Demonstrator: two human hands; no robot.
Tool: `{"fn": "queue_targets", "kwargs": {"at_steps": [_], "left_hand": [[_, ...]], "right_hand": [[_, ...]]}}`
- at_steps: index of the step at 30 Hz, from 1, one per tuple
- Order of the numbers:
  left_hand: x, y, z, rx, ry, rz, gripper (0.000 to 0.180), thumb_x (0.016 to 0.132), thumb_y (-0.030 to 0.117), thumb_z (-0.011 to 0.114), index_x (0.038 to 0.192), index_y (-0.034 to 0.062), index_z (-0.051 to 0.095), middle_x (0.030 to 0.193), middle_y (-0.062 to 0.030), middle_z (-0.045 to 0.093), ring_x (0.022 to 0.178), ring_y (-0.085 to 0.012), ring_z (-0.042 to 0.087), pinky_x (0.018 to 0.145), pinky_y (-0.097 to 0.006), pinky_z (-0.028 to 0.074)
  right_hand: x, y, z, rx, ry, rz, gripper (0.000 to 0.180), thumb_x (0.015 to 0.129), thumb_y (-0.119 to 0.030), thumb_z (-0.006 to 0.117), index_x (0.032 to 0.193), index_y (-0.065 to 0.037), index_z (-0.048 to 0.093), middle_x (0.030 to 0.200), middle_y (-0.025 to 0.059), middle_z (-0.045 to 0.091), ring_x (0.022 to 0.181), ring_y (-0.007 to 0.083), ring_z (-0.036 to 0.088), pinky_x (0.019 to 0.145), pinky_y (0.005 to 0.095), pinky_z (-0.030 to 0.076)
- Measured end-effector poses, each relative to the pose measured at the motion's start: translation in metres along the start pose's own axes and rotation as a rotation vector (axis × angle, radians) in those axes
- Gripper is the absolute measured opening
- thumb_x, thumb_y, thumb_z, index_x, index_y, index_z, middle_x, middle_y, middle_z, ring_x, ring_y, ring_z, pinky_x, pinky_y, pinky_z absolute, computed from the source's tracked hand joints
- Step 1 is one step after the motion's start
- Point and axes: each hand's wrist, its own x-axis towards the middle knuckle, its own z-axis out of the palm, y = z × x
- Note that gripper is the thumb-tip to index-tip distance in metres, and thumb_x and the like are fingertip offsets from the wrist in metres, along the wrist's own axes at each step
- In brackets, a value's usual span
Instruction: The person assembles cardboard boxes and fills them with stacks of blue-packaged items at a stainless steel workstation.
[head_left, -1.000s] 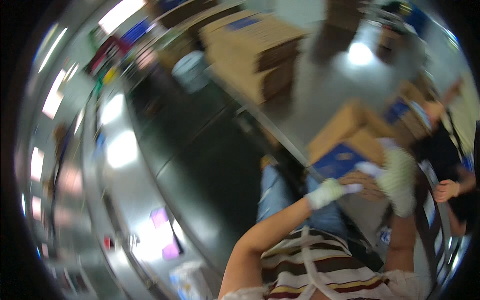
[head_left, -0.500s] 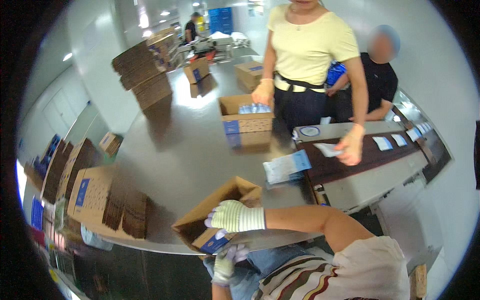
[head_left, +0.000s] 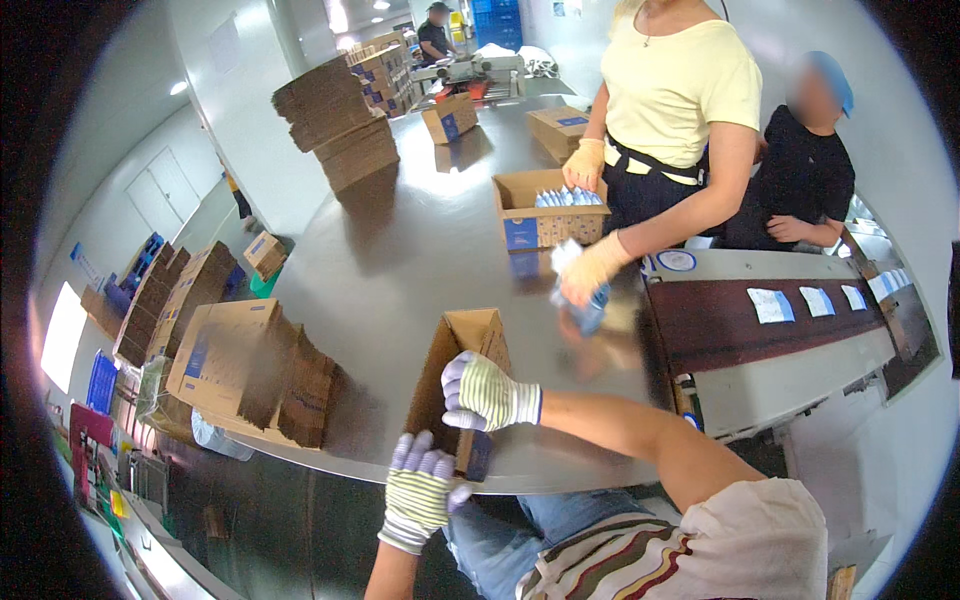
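Note:
An open cardboard box (head_left: 497, 335) stands at the table's near edge, its inside mostly in shadow. My right hand (head_left: 488, 393), in a striped glove with purple fingertips, reaches over the box's right wall with fingers curled, closed on the box. Beside the near left corner, my left hand (head_left: 416, 492) in a matching glove has its fingers stretched out and thumb apart, with the fingertips at the box's edge. Across the table, a co-worker's gloved hand (head_left: 592, 272) carries blurred blue-and-white pouches next to a box (head_left: 548, 235) filled with a row of pouches.
Stacks of flattened cartons (head_left: 240, 365) stand at the left edge, with another tall stack (head_left: 345, 130) farther back. On the right, a conveyor belt (head_left: 700, 318) bears several pouches (head_left: 770, 305). A seated co-worker (head_left: 800, 170) is beyond it. More boxes (head_left: 450, 118) sit at the back.
My left hand has come up from below the table edge to the box. The box has turned more upright in view. The co-worker's hand has moved from the belt toward the filled box with pouches.

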Motion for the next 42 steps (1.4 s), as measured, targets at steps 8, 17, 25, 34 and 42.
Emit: {"fn": "queue_targets", "kwargs": {"at_steps": [8, 17, 25, 34, 42], "left_hand": [[0.008, 0.0, -0.01, -0.066, -0.246, -0.111, 0.028, 0.083, 0.039, 0.059, 0.077, 0.011, 0.059, 0.073, -0.0081, 0.06, 0.07, -0.0276, 0.06, 0.069, -0.042, 0.049], [0.016, -0.012, 0.009, 0.051, -0.008, -0.104, 0.031, 0.077, 0.04, 0.064, 0.063, 0.0141, 0.053, 0.051, -0.0035, 0.048, 0.052, -0.0228, 0.055, 0.098, -0.044, 0.041], [0.015, 0.002, 0.032, 0.114, 0.243, -0.175, 0.038, 0.073, 0.041, 0.068, 0.056, 0.0137, 0.049, 0.049, -0.0035, 0.047, 0.052, -0.0232, 0.054, 0.081, -0.038, 0.049], [0.017, 0.006, 0.037, 0.09, 0.291, -0.241, 0.031, 0.075, 0.035, 0.065, 0.059, 0.0125, 0.05, 0.053, -0.0061, 0.05, 0.062, -0.0266, 0.056, 0.079, -0.039, 0.047], [0.012, 0.006, 0.035, 0.126, 0.39, -0.237, 0.032, 0.075, 0.031, 0.07, 0.061, 0.0141, 0.047, 0.053, -0.0038, 0.045, 0.06, -0.0273, 0.053, 0.076, -0.041, 0.046]], "right_hand": [[0.005, 0.002, 0.027, 0.059, 0.252, 0.152, 0.017, 0.073, -0.02, 0.058, 0.061, -0.008, 0.056, 0.094, 0.0022, 0.063, 0.105, 0.0258, 0.053, 0.103, 0.0481, 0.033], [0.023, 0.028, 0.044, 0.253, 0.264, 0.232, 0.008, 0.075, -0.012, 0.054, 0.069, -0.009, 0.058, 0.089, 0.0018, 0.064, 0.106, 0.0235, 0.053, 0.106, 0.0469, 0.03], [0.012, 0.031, 0.07, 0.444, 0.391, 0.326, 0.015, 0.077, -0.008, 0.048, 0.064, -0.01, 0.056, 0.111, 0.0075, 0.063, 0.124, 0.0285, 0.042, 0.107, 0.0425, 0.029], [0.009, 0.037, 0.067, 0.388, 0.384, 0.332, 0.026, 0.083, -0.023, 0.045, 0.065, -0.01, 0.057, 0.105, 0.0077, 0.063, 0.122, 0.03, 0.044, 0.107, 0.0445, 0.028], [0.014, 0.026, 0.07, 0.492, 0.351, 0.298, 0.029, 0.09, -0.025, 0.044, 0.071, -0.009, 0.058, 0.11, 0.0064, 0.061, 0.127, 0.0289, 0.04, 0.11, 0.0452, 0.023]]}}
